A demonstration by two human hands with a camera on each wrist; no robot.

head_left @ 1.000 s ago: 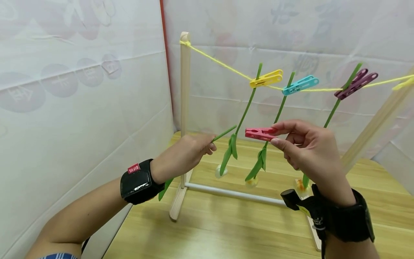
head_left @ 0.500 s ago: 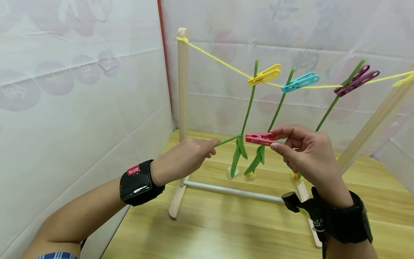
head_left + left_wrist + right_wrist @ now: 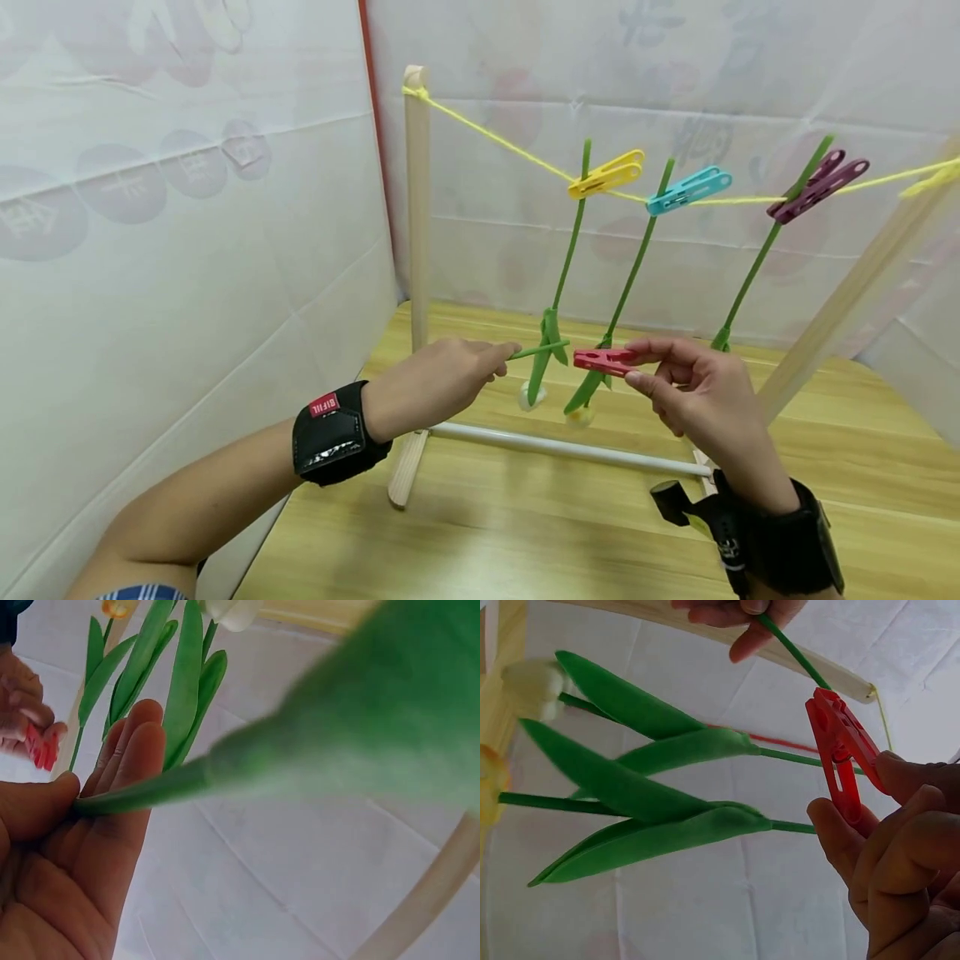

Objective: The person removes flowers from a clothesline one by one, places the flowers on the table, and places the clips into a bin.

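Stem [image 3: 537,351] of an artificial flower pinched by the left hand [image 3: 435,379], its long axis near-horizontal and its free tip pointing right toward the red clothespin [image 3: 602,360]. The right hand [image 3: 701,392] pinches the clothespin's rear end, jaws facing left, just beside the tip, in front of three flowers pegged to the yellow string [image 3: 495,137]. Both grips are pressed together on their objects above the desk [image 3: 525,533].
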